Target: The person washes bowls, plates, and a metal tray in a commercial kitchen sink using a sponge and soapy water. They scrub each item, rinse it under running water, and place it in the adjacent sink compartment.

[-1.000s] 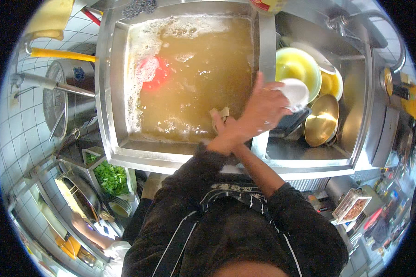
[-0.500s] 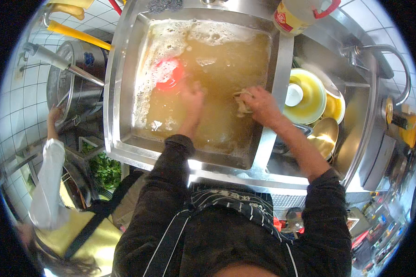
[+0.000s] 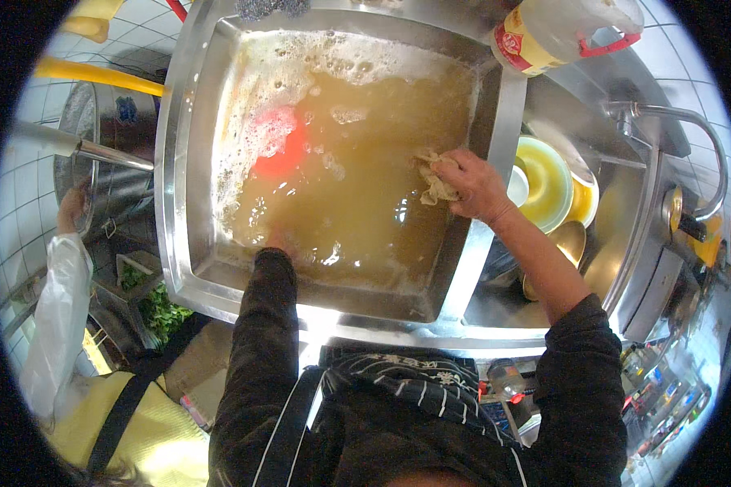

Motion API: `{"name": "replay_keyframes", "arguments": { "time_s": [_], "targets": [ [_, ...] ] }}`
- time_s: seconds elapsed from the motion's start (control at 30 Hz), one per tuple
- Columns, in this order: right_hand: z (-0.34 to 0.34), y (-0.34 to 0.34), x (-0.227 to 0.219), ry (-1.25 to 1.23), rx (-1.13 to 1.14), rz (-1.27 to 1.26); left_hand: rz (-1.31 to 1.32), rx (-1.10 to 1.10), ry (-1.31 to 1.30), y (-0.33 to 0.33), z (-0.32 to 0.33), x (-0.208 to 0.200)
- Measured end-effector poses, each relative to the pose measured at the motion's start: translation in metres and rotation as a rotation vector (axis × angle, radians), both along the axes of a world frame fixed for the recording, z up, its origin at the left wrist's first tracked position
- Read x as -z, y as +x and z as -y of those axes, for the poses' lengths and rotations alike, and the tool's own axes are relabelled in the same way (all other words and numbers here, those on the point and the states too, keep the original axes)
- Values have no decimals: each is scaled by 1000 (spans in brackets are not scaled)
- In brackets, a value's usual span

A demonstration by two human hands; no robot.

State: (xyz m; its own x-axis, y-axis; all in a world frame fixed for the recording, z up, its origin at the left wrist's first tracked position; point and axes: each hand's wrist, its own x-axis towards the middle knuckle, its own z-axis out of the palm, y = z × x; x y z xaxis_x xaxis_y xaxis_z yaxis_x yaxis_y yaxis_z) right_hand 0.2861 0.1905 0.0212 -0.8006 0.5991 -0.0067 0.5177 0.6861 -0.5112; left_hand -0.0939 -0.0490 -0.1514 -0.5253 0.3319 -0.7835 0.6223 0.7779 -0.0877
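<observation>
A crumpled beige cloth (image 3: 436, 188) is gripped in my right hand (image 3: 473, 185), which is closed above the murky brown water at the right side of the steel sink (image 3: 175, 235). My left hand (image 3: 277, 237) is sunk in the water near the sink's front edge. Only a blurred patch by the cuff shows, and its fingers are hidden. Farther back on the left, a round red thing (image 3: 283, 156) lies in the water, partly covered by white suds. What kind of thing it is cannot be made out.
In the right-hand basin are stacked pale green and yellow bowls (image 3: 554, 191) and a metal bowl (image 3: 568, 243), beneath a curved faucet (image 3: 678, 112). A plastic jug (image 3: 544, 40) with a red handle stands behind. At left, another person's arm (image 3: 61, 284) reaches toward a steel pot (image 3: 130, 122).
My left hand has moved toward the sink's front left and gone deeper under the water. My right hand keeps hold of the cloth, more of which now shows. The view has shifted slightly.
</observation>
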Motion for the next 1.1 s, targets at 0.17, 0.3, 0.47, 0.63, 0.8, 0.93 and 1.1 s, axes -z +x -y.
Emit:
{"name": "replay_keyframes", "arguments": {
  "time_s": [0.17,0.3,0.47,0.63,0.8,0.93,1.1],
  "targets": [
    [-1,-4,-1,51,27,-9,107,111,-43,44,2,5],
    [0,-3,1,69,50,3,147,169,-44,58,-11,9],
    [-2,0,5,45,73,39,161,231,-13,43,-40,12],
    [-4,-1,5,51,74,-5,172,266,-20,31,-54,10],
    [-5,-1,3,28,57,-15,203,314,-27,34,-58,8],
    [-7,-2,3,57,58,-23,248,349,-19,37,-64,4],
    [-7,-5,1,96,82,-46,373,374,44,43,-78,-15]
  ]
}}
